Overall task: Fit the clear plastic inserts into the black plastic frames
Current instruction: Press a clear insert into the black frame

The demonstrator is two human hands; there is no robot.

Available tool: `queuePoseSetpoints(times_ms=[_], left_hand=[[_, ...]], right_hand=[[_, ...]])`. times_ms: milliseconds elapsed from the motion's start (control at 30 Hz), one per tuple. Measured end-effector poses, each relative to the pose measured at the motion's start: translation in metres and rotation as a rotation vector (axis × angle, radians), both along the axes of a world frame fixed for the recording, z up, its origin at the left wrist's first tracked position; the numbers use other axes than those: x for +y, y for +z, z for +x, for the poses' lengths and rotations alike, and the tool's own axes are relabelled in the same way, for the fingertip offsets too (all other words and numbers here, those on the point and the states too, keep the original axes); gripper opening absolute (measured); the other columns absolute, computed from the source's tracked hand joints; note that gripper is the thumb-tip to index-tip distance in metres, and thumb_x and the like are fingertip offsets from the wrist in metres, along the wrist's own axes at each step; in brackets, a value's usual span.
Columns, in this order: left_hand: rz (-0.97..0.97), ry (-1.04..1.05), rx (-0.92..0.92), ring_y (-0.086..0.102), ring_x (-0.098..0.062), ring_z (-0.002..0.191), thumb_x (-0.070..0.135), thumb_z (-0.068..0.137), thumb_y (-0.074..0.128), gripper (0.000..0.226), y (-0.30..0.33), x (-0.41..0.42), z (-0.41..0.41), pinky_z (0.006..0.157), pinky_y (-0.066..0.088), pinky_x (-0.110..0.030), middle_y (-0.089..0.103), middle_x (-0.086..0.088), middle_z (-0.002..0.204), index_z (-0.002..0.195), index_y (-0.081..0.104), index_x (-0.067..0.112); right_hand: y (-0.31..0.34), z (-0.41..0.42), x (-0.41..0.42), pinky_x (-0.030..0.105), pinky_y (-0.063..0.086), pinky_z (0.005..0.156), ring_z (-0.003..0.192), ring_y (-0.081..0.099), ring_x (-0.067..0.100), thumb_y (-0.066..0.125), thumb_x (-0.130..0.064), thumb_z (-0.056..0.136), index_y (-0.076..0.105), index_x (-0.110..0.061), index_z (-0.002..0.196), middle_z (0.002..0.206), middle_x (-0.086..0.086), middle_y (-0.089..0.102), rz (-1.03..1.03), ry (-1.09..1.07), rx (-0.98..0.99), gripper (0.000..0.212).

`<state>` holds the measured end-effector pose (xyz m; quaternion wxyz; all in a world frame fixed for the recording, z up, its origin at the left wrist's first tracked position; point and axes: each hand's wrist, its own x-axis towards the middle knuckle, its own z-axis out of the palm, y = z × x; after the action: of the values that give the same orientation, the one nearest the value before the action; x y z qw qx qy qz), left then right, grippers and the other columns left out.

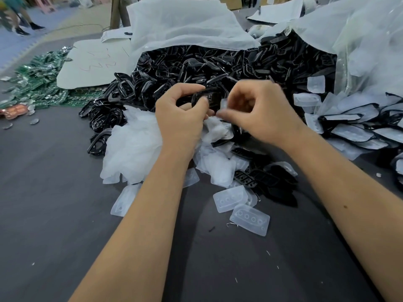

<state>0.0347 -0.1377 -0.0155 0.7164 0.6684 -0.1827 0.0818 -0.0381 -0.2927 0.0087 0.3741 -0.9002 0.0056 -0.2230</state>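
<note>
My left hand (181, 110) grips a black plastic frame (209, 97) held above the heaps. My right hand (255, 110) pinches a clear plastic insert (223, 104) against the frame's right side; the motion blurs its fingertips. Under both hands lies a heap of clear inserts (135, 147), with loose ones (250, 219) on the dark table nearer to me. A large pile of black frames (196, 68) spills from an open white bag behind my hands.
Frames with inserts in them (357, 127) lie stacked at the right. Green circuit boards (39, 81) are heaped at the far left beside a white sheet (96, 64). Clear plastic bags (359, 40) rise at the back right. A person's feet show at the top left.
</note>
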Motion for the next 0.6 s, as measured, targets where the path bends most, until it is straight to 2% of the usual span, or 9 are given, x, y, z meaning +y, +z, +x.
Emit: queuePoseSetpoints(times_ms=[67, 133, 200, 300, 367, 433, 533, 600], left_hand=[[-0.003, 0.032, 0.003, 0.072, -0.018, 0.057, -0.008, 0.086, 0.068, 0.02, 0.0, 0.0, 0.001, 0.057, 0.057, -0.03, 0.073, 0.008, 0.075, 0.094, 0.074, 0.009], [0.007, 0.04, 0.01, 0.071, -0.017, 0.057, -0.006, 0.086, 0.068, 0.019, 0.0, 0.0, 0.001, 0.058, 0.058, -0.032, 0.073, 0.008, 0.076, 0.095, 0.074, 0.01], [0.004, 0.039, 0.012, 0.071, -0.015, 0.056, -0.006, 0.087, 0.068, 0.018, -0.001, 0.0, 0.0, 0.061, 0.061, -0.035, 0.073, 0.008, 0.077, 0.096, 0.074, 0.008], [-0.01, 0.03, 0.014, 0.07, -0.015, 0.057, -0.008, 0.087, 0.067, 0.018, -0.001, 0.001, 0.0, 0.063, 0.062, -0.037, 0.073, 0.01, 0.077, 0.097, 0.073, 0.006], [-0.008, 0.02, 0.017, 0.072, -0.017, 0.058, -0.008, 0.087, 0.067, 0.017, -0.001, 0.001, -0.001, 0.061, 0.06, -0.033, 0.072, 0.011, 0.078, 0.097, 0.073, 0.005], [-0.01, 0.012, 0.016, 0.071, -0.018, 0.057, -0.008, 0.087, 0.067, 0.016, -0.001, 0.001, -0.002, 0.059, 0.057, -0.029, 0.072, 0.008, 0.079, 0.097, 0.072, 0.004], [-0.01, 0.008, 0.017, 0.072, -0.018, 0.058, -0.007, 0.088, 0.067, 0.015, 0.0, 0.001, -0.003, 0.058, 0.055, -0.026, 0.071, 0.002, 0.081, 0.097, 0.071, 0.004], [-0.006, 0.0, 0.023, 0.073, -0.019, 0.059, -0.008, 0.089, 0.066, 0.015, 0.0, 0.001, -0.003, 0.058, 0.055, -0.025, 0.071, 0.001, 0.081, 0.097, 0.071, 0.004]], right_hand=[[0.002, -0.004, 0.005, 0.022, 0.047, 0.07, 0.074, 0.06, 0.007, 0.093, -0.038, 0.075, 0.078, -0.022, 0.089, 0.085, -0.008, 0.067, -0.092, 0.183, 0.121, 0.026], [0.0, -0.005, 0.009, 0.025, 0.048, 0.077, 0.085, 0.06, 0.01, 0.093, -0.035, 0.072, 0.081, -0.025, 0.096, 0.096, -0.005, 0.064, -0.184, 0.245, 0.197, 0.029], [-0.001, -0.004, 0.011, 0.032, 0.05, 0.081, 0.086, 0.061, 0.014, 0.089, -0.028, 0.078, 0.083, -0.024, 0.096, 0.099, -0.004, 0.065, -0.216, 0.246, 0.196, 0.02], [0.0, -0.002, 0.005, 0.038, 0.053, 0.081, 0.08, 0.066, 0.018, 0.081, -0.02, 0.089, 0.083, -0.022, 0.09, 0.092, -0.005, 0.071, -0.118, 0.217, 0.153, 0.004], [0.002, -0.001, -0.002, 0.035, 0.055, 0.076, 0.075, 0.068, 0.018, 0.078, -0.016, 0.09, 0.082, -0.023, 0.085, 0.084, -0.003, 0.075, 0.0, 0.155, 0.121, 0.009], [0.002, -0.002, -0.008, 0.026, 0.052, 0.065, 0.068, 0.065, 0.013, 0.076, -0.017, 0.088, 0.082, -0.025, 0.08, 0.076, -0.001, 0.076, 0.178, 0.097, 0.07, 0.013], [0.003, 0.001, -0.015, 0.022, 0.045, 0.06, 0.071, 0.06, 0.011, 0.073, -0.019, 0.089, 0.083, -0.022, 0.08, 0.074, 0.002, 0.072, 0.598, 0.005, 0.022, 0.013], [0.001, 0.002, -0.018, 0.021, 0.04, 0.05, 0.062, 0.054, 0.013, 0.072, -0.015, 0.093, 0.08, -0.015, 0.083, 0.07, 0.001, 0.066, 0.846, -0.05, 0.064, 0.013]])
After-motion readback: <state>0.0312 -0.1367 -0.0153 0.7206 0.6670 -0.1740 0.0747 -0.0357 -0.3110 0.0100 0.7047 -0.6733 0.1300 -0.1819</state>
